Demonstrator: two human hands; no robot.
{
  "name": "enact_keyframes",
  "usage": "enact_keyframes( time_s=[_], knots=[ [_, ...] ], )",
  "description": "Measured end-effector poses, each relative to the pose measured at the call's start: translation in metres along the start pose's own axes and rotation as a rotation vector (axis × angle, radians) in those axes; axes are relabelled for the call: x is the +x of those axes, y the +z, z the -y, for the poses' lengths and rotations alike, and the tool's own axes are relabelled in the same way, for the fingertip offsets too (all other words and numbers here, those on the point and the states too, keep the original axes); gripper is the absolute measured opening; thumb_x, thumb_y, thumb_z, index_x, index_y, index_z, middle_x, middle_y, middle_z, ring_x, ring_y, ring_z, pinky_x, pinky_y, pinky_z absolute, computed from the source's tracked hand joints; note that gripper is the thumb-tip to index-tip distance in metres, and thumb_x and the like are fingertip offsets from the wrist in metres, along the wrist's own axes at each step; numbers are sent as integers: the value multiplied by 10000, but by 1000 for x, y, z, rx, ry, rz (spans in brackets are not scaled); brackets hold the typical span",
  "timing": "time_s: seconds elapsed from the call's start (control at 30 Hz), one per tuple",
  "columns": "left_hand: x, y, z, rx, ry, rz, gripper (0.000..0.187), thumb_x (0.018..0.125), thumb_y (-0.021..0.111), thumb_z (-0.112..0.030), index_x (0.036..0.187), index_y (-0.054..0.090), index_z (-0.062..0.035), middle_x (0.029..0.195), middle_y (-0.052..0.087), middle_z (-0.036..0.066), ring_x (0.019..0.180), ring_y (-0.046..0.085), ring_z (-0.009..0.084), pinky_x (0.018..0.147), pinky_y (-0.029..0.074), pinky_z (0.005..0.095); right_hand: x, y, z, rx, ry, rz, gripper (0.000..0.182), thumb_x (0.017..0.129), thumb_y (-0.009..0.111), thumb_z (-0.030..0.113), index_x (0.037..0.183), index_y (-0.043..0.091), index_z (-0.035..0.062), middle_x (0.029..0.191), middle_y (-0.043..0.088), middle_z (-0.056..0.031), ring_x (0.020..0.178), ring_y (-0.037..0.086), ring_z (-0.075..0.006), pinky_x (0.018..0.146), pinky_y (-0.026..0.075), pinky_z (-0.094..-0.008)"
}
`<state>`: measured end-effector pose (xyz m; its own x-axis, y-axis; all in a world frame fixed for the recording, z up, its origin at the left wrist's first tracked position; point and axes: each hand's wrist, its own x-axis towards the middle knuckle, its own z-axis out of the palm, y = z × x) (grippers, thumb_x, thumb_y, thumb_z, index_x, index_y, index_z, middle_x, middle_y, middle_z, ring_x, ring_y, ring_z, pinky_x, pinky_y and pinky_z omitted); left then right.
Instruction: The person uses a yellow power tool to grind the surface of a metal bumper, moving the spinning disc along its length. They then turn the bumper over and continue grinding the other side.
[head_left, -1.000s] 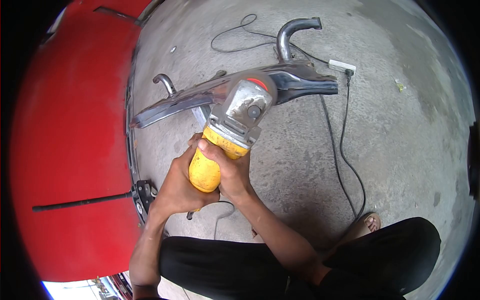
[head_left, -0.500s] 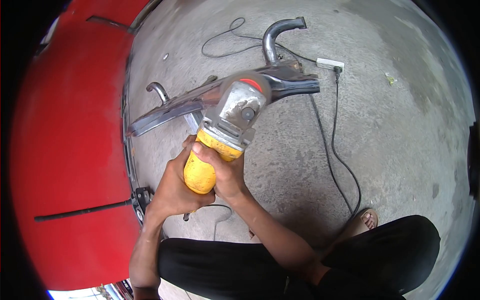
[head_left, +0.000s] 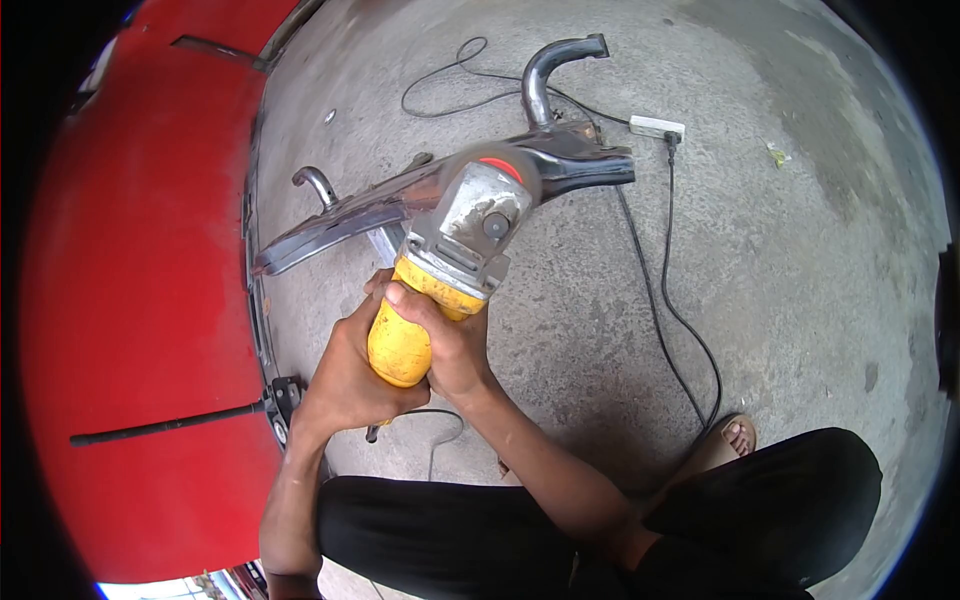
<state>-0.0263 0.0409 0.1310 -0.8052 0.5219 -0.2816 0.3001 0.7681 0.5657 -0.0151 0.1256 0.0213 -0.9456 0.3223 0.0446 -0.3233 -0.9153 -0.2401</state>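
Note:
Both hands are wrapped round the yellow body of an angle grinder (head_left: 400,345). My left hand (head_left: 350,375) grips it from the left and below, and my right hand (head_left: 450,350) holds its right side with the thumb across the top. The grinder's metal head points up and away from me, and its blurred disc with a red centre lies over a long dark metal frame part (head_left: 345,222). Whether the disc touches the metal is hidden by the head. A curved tube (head_left: 540,85) rises from the part's far side, and a smaller bent tube stands at its left.
A red vehicle panel (head_left: 150,300) fills the left side, with a black rod (head_left: 170,425) against it. On the concrete floor (head_left: 800,270) lie a white power strip (head_left: 657,127) and looping black cables (head_left: 668,260). My black-clad knees and a sandalled foot (head_left: 738,436) are at the bottom.
The view has shifted very slightly, so the metal part and power strip appear a little further left. Both hands keep the same grip on the grinder.

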Motion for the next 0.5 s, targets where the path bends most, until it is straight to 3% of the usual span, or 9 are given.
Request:
enact_keyframes(
  time_s=[0.5],
  knots=[
    [0, -1, 0, -7, -26, 10, 811, 600, 853, 8, 1349, 541, -12, 1039, 695, 110, 973, 679, 199, 914, 557, 352, 1, -1, -1, -18, 4, 7, 345, 908, 751, 87, 1215, 611, 15, 1032, 723, -140, 987, 709, -205, 902, 566, -353]
  ],
)
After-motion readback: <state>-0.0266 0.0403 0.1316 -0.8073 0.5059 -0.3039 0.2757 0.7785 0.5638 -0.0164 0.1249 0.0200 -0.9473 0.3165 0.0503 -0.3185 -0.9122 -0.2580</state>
